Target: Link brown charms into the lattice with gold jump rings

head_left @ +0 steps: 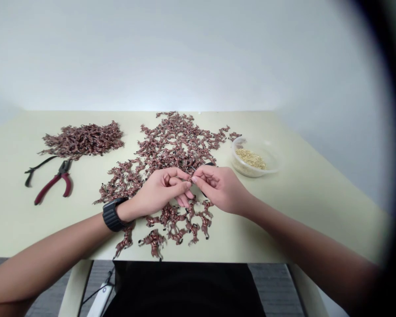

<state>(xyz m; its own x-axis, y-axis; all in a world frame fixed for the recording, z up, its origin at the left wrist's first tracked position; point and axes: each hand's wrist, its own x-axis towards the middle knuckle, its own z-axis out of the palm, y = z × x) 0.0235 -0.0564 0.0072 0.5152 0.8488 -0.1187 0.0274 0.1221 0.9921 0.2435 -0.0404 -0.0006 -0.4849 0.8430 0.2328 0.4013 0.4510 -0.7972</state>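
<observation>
Left hand [160,191] and right hand [222,189] pinch together above brown figurines [174,143]; their grip's content (tiny) is hidden.

Red-handled pliers [54,182] left w/ black tool [36,168] beside; separate brown pile [82,140] far left; clear bowl [241,169] of gold bits [251,158] right.

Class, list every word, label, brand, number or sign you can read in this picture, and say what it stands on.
None can be read. The black watch shows no figures, and the pliers and the plastic bowl carry no legible marking. The small piece pinched between the left hand and the right hand is too small to tell.
</observation>
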